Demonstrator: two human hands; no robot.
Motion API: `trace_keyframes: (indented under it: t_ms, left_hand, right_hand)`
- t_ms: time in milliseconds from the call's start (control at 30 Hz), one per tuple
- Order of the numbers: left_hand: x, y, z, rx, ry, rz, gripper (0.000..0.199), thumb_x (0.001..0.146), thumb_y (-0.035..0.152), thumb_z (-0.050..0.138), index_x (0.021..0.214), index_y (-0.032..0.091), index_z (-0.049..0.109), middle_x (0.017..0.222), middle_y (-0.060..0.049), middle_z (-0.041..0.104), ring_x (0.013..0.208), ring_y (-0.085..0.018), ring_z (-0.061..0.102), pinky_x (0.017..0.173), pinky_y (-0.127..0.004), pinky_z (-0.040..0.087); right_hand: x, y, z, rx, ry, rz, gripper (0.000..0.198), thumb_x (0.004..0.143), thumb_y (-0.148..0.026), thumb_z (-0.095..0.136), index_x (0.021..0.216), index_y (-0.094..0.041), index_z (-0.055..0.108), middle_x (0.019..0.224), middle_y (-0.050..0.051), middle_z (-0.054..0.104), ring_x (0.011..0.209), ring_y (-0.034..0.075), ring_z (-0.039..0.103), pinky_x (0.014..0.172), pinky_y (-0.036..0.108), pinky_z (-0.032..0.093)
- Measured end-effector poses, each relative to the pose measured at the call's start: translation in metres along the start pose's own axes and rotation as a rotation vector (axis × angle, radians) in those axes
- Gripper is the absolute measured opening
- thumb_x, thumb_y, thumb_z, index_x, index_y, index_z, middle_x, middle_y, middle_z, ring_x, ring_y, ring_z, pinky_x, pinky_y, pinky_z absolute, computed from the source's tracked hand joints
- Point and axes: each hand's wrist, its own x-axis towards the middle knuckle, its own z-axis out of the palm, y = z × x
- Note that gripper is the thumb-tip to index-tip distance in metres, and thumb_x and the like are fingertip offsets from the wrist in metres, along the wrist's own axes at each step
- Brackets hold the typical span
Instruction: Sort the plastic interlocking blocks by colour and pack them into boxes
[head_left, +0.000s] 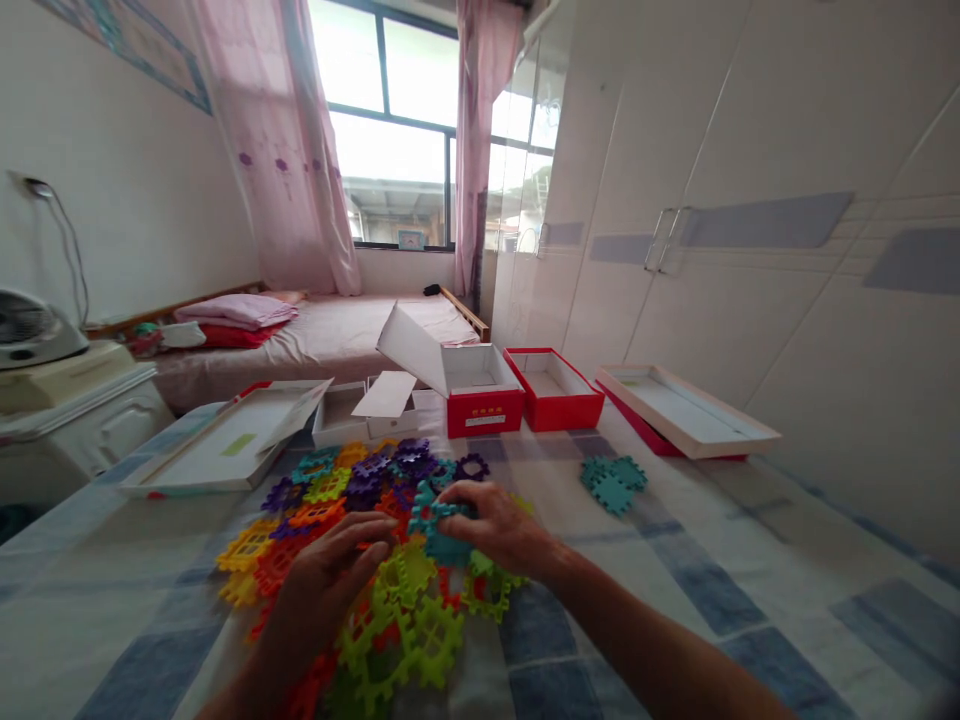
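A heap of plastic interlocking building pieces with toothed edges lies in front of me, with yellow, orange, purple and lime green pieces point(435, 635). My right hand point(499, 522) has its fingers bent over teal building pieces point(448, 545) at the heap's right side and grips them. My left hand point(330, 570) hovers over the orange and red pieces point(289, 555), fingers stretched and thumb apart, with nothing visible in it. Away to the right, a small group of teal pieces point(615, 484) lies by itself on the checked cloth.
Behind the heap stand an open red and white box point(484, 410), a red box point(562, 408) and a white divided box point(341, 415). Shallow box lids lie at left point(225, 445) and right point(697, 415). A bed point(360, 330) and a wardrobe point(712, 180) stand beyond.
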Motion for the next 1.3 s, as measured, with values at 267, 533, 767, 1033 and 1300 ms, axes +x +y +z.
trace_keyframes:
  t_ms: [267, 533, 767, 1033, 1300]
  left_hand:
    - [0.007, -0.021, -0.034, 0.309, 0.266, 0.031, 0.026, 0.086, 0.036, 0.046, 0.092, 0.019, 0.065, 0.102, -0.005, 0.063, 0.095, -0.018, 0.059, 0.089, -0.030, 0.044]
    - [0.013, -0.051, -0.042, 0.629, 0.354, -0.182, 0.041, 0.084, 0.042, 0.039, 0.102, 0.015, 0.063, 0.112, -0.011, 0.058, 0.107, -0.025, 0.053, 0.099, -0.040, 0.037]
    - [0.009, -0.054, -0.034, 0.530, 0.184, -0.325, 0.046, 0.085, 0.045, 0.036, 0.105, 0.015, 0.064, 0.125, -0.011, 0.053, 0.117, -0.024, 0.048, 0.103, -0.040, 0.035]
    - [0.011, -0.035, -0.031, 0.391, 0.098, -0.184, 0.036, 0.089, 0.039, 0.038, 0.090, 0.021, 0.069, 0.109, -0.006, 0.063, 0.102, -0.020, 0.057, 0.094, -0.037, 0.042]
    - [0.012, -0.032, -0.028, 0.365, 0.154, -0.181, 0.036, 0.089, 0.037, 0.038, 0.085, 0.020, 0.069, 0.100, -0.005, 0.066, 0.095, -0.019, 0.058, 0.088, -0.035, 0.044]
  right_hand:
    - [-0.027, 0.083, -0.133, -0.468, 0.317, 0.425, 0.028, 0.074, -0.032, 0.052, 0.089, -0.015, 0.068, 0.084, 0.007, 0.068, 0.077, 0.023, 0.062, 0.069, 0.030, 0.045]
    - [-0.017, 0.097, -0.125, -0.824, 0.465, 0.210, 0.038, 0.077, -0.036, 0.049, 0.103, -0.013, 0.064, 0.105, 0.014, 0.059, 0.101, 0.028, 0.054, 0.088, 0.039, 0.041]
    - [0.049, 0.047, -0.014, -0.655, 0.106, -0.043, 0.031, 0.082, -0.034, 0.051, 0.104, -0.017, 0.064, 0.105, 0.008, 0.060, 0.100, 0.021, 0.051, 0.089, 0.030, 0.037]
    - [0.063, 0.043, 0.011, -0.764, 0.057, 0.057, 0.031, 0.074, -0.032, 0.060, 0.098, -0.014, 0.063, 0.099, 0.013, 0.058, 0.097, 0.026, 0.049, 0.083, 0.033, 0.037]
    - [0.052, 0.049, -0.028, -0.080, 0.061, 0.112, 0.045, 0.085, -0.043, 0.030, 0.100, -0.014, 0.062, 0.089, 0.009, 0.060, 0.077, 0.019, 0.056, 0.067, 0.030, 0.045]
